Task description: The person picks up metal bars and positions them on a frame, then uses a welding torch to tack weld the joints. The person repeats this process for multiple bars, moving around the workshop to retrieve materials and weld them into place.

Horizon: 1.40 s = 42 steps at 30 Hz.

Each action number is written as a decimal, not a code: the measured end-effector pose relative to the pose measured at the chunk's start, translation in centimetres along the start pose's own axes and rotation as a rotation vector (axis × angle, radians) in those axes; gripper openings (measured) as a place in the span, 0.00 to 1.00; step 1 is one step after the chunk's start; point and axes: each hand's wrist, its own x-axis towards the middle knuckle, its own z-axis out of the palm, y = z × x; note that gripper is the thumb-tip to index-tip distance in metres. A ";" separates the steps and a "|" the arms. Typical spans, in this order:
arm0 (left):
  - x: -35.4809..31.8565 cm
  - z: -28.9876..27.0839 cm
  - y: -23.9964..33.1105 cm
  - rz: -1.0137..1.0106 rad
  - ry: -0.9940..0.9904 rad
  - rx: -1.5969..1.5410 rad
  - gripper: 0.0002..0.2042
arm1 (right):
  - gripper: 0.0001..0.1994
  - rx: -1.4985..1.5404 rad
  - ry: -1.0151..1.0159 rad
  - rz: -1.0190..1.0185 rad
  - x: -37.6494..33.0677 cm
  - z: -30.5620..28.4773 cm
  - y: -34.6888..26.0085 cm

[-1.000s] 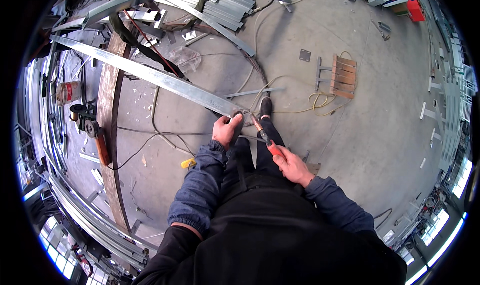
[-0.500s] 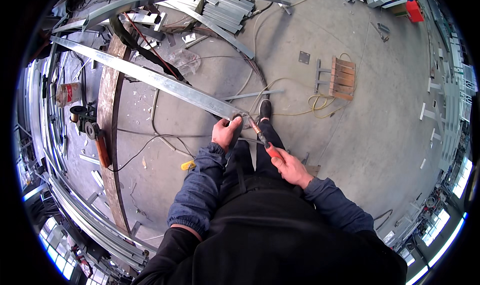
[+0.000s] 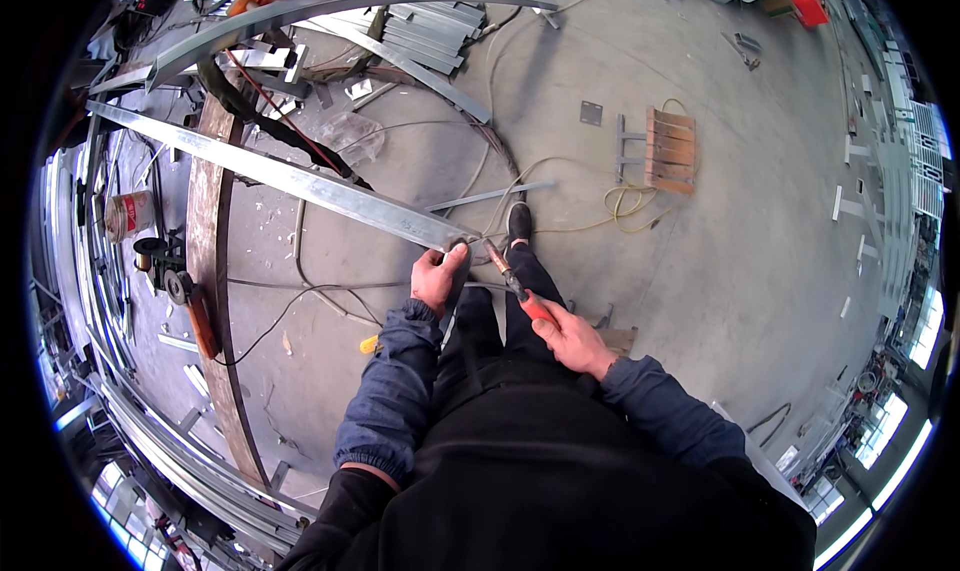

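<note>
A long galvanized metal bar (image 3: 300, 181) runs from the far left toward me, its near end just in front of my body. My left hand (image 3: 434, 281) is closed around that near end, thumb on top. A dark flat piece (image 3: 459, 283) shows beside the fingers; whether it is separate from the bar I cannot tell. In my right hand (image 3: 572, 339) is a welding torch (image 3: 523, 296) with a red handle and a copper-coloured nozzle. The nozzle tip points at the bar's end, with a small gap between them.
A wooden plank (image 3: 208, 221) stands to the left, an angle grinder (image 3: 196, 306) with an orange body beside it. A curved metal bar (image 3: 330, 13) arches across the far side. Cables and a yellow cord (image 3: 625, 206) lie on the floor near a slatted wooden stool (image 3: 670, 151).
The whole view has shifted slightly, so the surroundings sit further left. The torch nozzle has drawn a little away from the bar's end. Both hands keep their grips.
</note>
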 end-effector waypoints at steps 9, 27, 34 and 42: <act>-0.5 0.3 0.8 -0.024 0.023 0.070 0.24 | 0.31 -0.004 -0.020 -0.006 0.0 -0.2 -0.5; -0.3 0.1 0.4 -0.010 0.011 0.037 0.23 | 0.31 0.009 -0.020 -0.020 -0.1 0.0 -0.7; -0.1 0.2 0.5 -0.011 0.027 0.104 0.24 | 0.31 0.016 -0.020 -0.005 0.0 -0.2 -0.4; -1.5 -0.9 1.3 0.199 0.028 0.326 0.24 | 0.25 0.271 -0.047 0.174 -0.2 1.0 -0.7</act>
